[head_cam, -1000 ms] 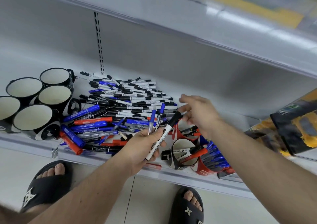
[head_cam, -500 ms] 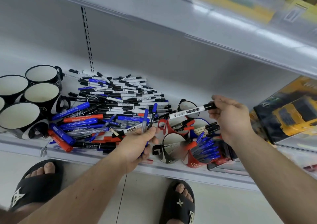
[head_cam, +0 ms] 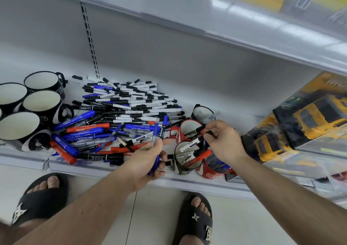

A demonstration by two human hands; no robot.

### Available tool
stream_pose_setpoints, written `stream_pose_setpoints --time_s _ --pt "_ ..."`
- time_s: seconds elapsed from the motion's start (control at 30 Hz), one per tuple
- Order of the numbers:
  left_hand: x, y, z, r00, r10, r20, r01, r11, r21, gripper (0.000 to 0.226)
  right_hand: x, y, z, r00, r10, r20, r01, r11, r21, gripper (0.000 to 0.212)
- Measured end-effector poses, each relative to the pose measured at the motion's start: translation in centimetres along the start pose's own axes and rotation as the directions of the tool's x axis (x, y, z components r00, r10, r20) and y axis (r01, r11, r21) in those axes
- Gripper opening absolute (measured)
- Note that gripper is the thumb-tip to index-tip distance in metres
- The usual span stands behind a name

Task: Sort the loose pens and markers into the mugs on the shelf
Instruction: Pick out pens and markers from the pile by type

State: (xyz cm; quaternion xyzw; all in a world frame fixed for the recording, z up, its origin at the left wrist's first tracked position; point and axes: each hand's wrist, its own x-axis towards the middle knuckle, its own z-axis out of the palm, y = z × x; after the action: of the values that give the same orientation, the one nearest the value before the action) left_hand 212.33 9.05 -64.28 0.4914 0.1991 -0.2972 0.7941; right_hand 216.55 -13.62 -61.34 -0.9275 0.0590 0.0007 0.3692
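Over a black mug [head_cam: 183, 163], right hand [head_cam: 223, 141] pinches a white marker [head_cam: 191, 143] slanting down-left; left hand [head_cam: 148, 160] grips upright pens [head_cam: 159, 130].

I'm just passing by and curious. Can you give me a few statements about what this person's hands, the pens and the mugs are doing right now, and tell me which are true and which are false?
1. The left hand holds several blue pens. True.
2. The right hand is empty. False: it pinches a black-capped white marker over the mugs.
3. The black mugs on the left are full of pens. False: their white insides show nothing in them.
4. A pile of loose pens lies on the shelf. True.
5. A red mug stands beside the pile. True.
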Motion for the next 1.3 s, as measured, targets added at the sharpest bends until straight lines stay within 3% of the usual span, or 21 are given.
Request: stream_pose_setpoints --time_s 0.33,0.43,0.6,0.67,0.7,0.77,0.87,0.97,1.03,1.1,1.2,1.3 --pt "-0.1 -0.4 0.5 1.0 -0.01 0.027 0.011 0.999 -0.039 0.043 -0.6 0.9 1.4 0.998 0.031 0.06 -0.023 0.993 -0.119 0.008" --pt "-0.3 -0.3 0.6 0.998 -0.047 0.045 0.048 0.998 -0.029 0.048 -0.6 1.2 2.2 0.99 0.041 0.135 -0.007 0.971 -0.238 0.009" --pt "-0.6 -0.1 0.6 0.992 -0.078 0.101 0.083 0.996 -0.043 0.032 0.7 0.1 1.9 0.982 0.049 0.184 0.043 0.885 -0.464 0.019" --pt "-0.7 0.0 0.6 0.988 -0.081 0.134 0.089 0.994 -0.056 0.028 0.7 -1.7 1.2 0.992 0.055 0.109 -0.016 0.944 -0.329 0.021" --pt "-0.7 0.1 0.6 0.985 -0.081 0.151 0.091 0.994 -0.062 0.027 0.2 -3.0 0.9 0.989 0.105 0.105 -0.091 0.987 -0.133 0.019" --pt "-0.7 0.2 0.8 0.98 -0.077 0.186 0.09 0.994 -0.064 0.027 -1.4 -5.3 0.9 0.944 0.197 0.266 -0.27 0.923 0.275 0.012" --pt "-1.0 0.1 1.2 0.97 -0.072 0.232 0.076 0.997 -0.006 0.027 -3.5 -6.5 2.5 0.874 0.157 0.461 -0.33 0.887 0.324 0.016" --pt "-1.1 0.0 1.1 0.974 -0.076 0.215 0.058 0.995 0.085 0.032 -3.9 -6.9 3.7 0.882 0.194 0.429 -0.36 0.864 0.351 0.03" --pt "-0.8 0.0 0.8 0.988 -0.045 0.145 0.017 0.982 0.189 0.031 -3.3 -7.2 2.8 0.93 0.213 0.301 -0.322 0.866 0.383 0.029" --pt "-0.6 0.4 0.2 0.999 0.043 0.017 -0.046 0.962 0.27 0.027 -2.4 -7.5 0.8 0.961 0.145 0.237 -0.215 0.928 0.303 0.028" --pt "-0.4 1.2 -0.5 0.991 0.12 -0.051 -0.107 0.972 0.212 0.035 -2.0 -7.5 -1.6 0.933 -0.04 0.358 0.075 0.994 -0.083 0.033" --pt "-0.5 1.7 -0.4 0.996 0.088 0.032 -0.093 0.973 0.21 0.044 -2.2 -7.1 -1.4 0.836 -0.084 0.542 0.328 0.869 -0.371 0.034"
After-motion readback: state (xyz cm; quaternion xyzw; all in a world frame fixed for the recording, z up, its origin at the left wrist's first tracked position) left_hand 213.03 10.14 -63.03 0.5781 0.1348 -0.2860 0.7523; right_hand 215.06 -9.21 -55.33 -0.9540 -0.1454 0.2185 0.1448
